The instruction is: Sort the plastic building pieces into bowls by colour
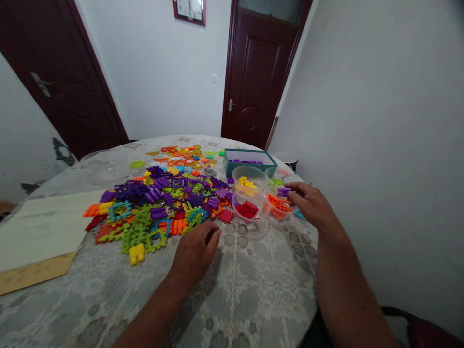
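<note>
Right hand (pixel 312 207): is pinching purple pieces (pixel 283 192), thumb and fingertips closing tight on them.
Purple pieces: are hovering just above the bowl of orange pieces (pixel 277 216), beside the bowl of red pieces (pixel 237 205).
Left hand (pixel 197 250): is resting on the table (pixel 253 280), fingers curling together; any contents are hidden.
Pile of pieces (pixel 155 203): is lying just beyond the left hand's knuckles.

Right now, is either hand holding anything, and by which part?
The right hand pinches a purple block by one end. The left hand lies curled on the table by the pile; whether it holds anything cannot be told.
</note>
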{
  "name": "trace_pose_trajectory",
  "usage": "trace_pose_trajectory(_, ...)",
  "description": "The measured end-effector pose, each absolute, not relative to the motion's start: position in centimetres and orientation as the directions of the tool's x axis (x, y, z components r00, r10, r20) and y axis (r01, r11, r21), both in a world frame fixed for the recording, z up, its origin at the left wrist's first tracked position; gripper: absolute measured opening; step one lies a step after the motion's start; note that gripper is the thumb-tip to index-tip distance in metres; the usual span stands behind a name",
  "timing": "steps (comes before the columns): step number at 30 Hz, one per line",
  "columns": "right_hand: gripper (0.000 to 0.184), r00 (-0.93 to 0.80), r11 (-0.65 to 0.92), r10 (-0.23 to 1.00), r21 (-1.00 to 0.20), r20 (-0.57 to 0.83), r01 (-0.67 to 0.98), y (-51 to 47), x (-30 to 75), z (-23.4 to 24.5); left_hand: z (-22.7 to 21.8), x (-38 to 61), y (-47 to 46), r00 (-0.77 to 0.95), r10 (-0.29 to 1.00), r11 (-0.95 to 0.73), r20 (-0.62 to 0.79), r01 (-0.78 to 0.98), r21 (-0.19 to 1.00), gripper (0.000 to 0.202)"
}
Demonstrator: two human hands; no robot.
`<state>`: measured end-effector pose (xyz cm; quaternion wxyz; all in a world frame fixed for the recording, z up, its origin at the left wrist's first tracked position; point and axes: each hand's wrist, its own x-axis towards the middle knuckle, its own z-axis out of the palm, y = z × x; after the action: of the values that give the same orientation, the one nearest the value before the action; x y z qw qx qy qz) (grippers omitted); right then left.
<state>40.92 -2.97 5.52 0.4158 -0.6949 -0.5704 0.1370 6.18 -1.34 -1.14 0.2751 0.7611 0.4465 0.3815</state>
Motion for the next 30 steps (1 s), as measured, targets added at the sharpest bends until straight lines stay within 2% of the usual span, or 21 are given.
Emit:
trace_pose_trajectory(2, 0.033, 0.309, -0.012, 0.914, -0.743, 0.264, 0.669, -3.0, 41.4, 5.2, -1.4, 6.3, -1.3, 0.273, 0.893, -0.447, 0.357, 0.468, 0.762, 0.010)
trace_pose_trajectory(4, 0.028, 0.225, 0.010, 0.953, -0.760, 0.205, 0.650, -2.5, 41.0, 5.0, -1.7, 6.2, -1.1, 0.232, 0.880, -0.473, 0.414, 0.489, 0.733, 0.014)
trace_pose_trajectory(8, 0.020, 0.054, 0.046, 0.994, -0.796, 0.098, 0.603, 1.6, 39.5, 5.7, -2.1, 5.8, -0.6, 0.203, 0.796, -0.562, 0.571, 0.599, 0.570, 0.022)
trace_pose_trajectory(11, 0.021, 0.196, 0.062, 0.959, -0.831, 0.202, 0.553, 7.1, 39.4, 6.9, -2.3, 5.2, 0.0, 0.162, 0.749, -0.553, 0.642, 0.686, 0.473, 0.029)
trace_pose_trajectory(14, 0.037, 0.420, 0.098, 0.843, -0.863, 0.337, 0.496, 11.8, 39.7, 8.1, -2.9, 4.7, 0.7, 0.092, 0.717, -0.495, 0.691, 0.765, 0.412, 0.038)
trace_pose_trajectory(17, 0.039, 0.475, 0.148, 0.779, -0.856, 0.410, 0.496, 12.3, 38.7, 8.6, -3.8, 4.2, 1.1, 0.070, 0.720, -0.423, 0.691, 0.833, 0.357, 0.051)
trace_pose_trajectory(20, 0.031, 0.330, 0.191, 0.844, -0.812, 0.422, 0.551, 8.2, 35.4, 7.4, -4.5, 4.0, 1.2, 0.076, 0.754, -0.353, 0.653, 0.885, 0.304, 0.067)
trace_pose_trajectory(22, 0.032, 0.158, 0.235, 0.902, -0.762, 0.403, 0.604, 4.2, 32.1, 5.7, -5.0, 4.1, 1.3, 0.084, 0.782, -0.314, 0.618, 0.909, 0.274, 0.077)
trace_pose_trajectory(24, 0.032, -0.041, 0.341, 0.906, -0.668, 0.422, 0.662, 0.7, 28.7, 3.3, -5.4, 4.1, 1.4, 0.091, 0.809, -0.285, 0.581, 0.925, 0.252, 0.086)
trace_pose_trajectory(27, 0.046, -0.235, 0.460, 0.870, -0.543, 0.433, 0.703, -1.7, 24.4, -0.2, -5.8, 4.1, 1.7, 0.081, 0.841, -0.248, 0.536, 0.936, 0.248, 0.094)
trace_pose_trajectory(30, 0.060, -0.266, 0.411, 0.896, -0.437, 0.356, 0.800, -0.7, 21.8, -2.4, -5.7, 4.1, 2.0, 0.046, 0.856, -0.215, 0.515, 0.937, 0.274, 0.099)
